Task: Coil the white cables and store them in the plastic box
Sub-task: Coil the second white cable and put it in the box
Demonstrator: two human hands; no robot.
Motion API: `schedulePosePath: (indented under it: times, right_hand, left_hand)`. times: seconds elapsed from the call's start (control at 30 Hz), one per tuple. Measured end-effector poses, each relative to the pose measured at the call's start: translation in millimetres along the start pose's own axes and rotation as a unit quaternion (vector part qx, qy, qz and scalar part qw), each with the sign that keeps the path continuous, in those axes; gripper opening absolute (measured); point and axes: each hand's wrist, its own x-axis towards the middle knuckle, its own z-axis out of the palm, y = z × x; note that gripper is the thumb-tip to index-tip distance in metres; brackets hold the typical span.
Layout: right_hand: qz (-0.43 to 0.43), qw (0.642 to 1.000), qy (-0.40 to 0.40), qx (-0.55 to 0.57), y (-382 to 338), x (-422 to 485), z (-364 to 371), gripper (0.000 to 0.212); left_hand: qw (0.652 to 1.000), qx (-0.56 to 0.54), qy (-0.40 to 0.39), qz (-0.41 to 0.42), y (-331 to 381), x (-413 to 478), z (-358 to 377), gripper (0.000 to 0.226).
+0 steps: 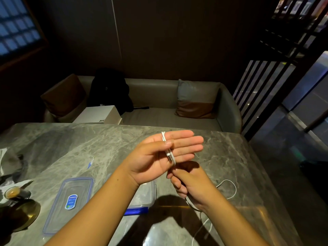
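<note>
Head | left fingers (191,141) straight, thumb (157,146) pins cable (164,137) | right fingers (177,182) pinch it | box (147,196) likely behind forearm (106,201)

White cable (168,151): thin, wound in a few tight turns round the straight fingers of the left hand (156,157), pinned under the thumb. Runs toward 6 o'clock into the pinching right hand (191,185), then sags in a slack loop at 4 o'clock. Plastic box (148,194): clear, blue clip, at 7 o'clock of the coil, largely hidden. Lid (71,190): clear, blue-rimmed, flat, at 9 o'clock of the box.
</note>
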Motion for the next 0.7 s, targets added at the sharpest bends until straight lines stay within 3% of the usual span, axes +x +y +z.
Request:
schedulePosePath:
  times: [0.17, 0.37, 0.53, 0.7]
  right_hand:
    - [-0.033, 0.998, -0.002, -0.052, 0.1, -13.0, 4.8, 0.031]
    - [-0.003, 0.992, -0.007, -0.126, -15.4, -29.3, -1.0, 0.023]
    - [-0.004, 0.97, -0.009, -0.243, -36.6, -37.8, -7.3, 0.02]
    - [-0.057, 0.933, -0.014, -0.356, -59.8, -43.2, -12.4, 0.025]
  left_hand:
    - [0.999, 0.019, 0.038, -0.012, -4.8, -0.3, -12.9, 0.043]
    - [0.997, 0.055, 0.046, -0.029, -9.4, 0.0, -22.2, 0.043]
    - [0.995, 0.079, 0.039, -0.041, -13.7, 4.4, -21.3, 0.044]
    - [0.997, 0.06, 0.036, -0.044, -16.8, 7.2, -15.2, 0.044]
